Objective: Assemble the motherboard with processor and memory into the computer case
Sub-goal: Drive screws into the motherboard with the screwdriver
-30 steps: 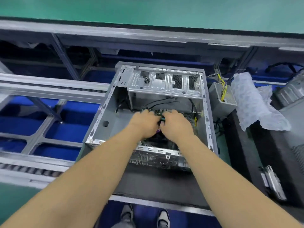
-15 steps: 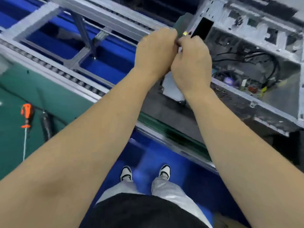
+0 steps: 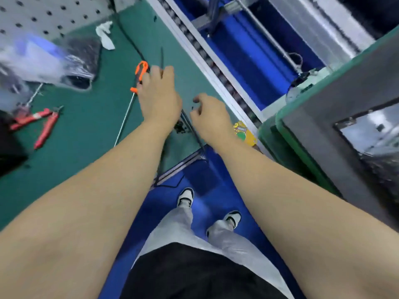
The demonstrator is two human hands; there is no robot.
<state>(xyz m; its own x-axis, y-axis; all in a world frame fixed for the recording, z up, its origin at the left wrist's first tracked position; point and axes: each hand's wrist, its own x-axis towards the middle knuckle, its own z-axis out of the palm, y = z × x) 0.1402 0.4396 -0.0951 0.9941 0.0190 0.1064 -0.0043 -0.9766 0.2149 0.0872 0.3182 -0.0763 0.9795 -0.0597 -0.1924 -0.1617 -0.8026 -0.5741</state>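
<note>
Grey metal computer case (image 3: 354, 117) sits right; your left hand (image 3: 160, 98) holds a thin black cable tie (image 3: 161, 59), your right hand (image 3: 210, 117) hangs loosely curled over the green worktop (image 3: 86, 126).

At my far right, the grey computer case (image 3: 354, 108) sits blurred, its open interior partly visible.

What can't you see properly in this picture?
- Head view: the left hand covers part of the orange screwdriver, so its grip is unclear.
- Right hand: curled fingers hide whatever they pinch.
- Plastic bag: motion blur hides its contents.
- Computer case: cut off by the right edge.
</note>
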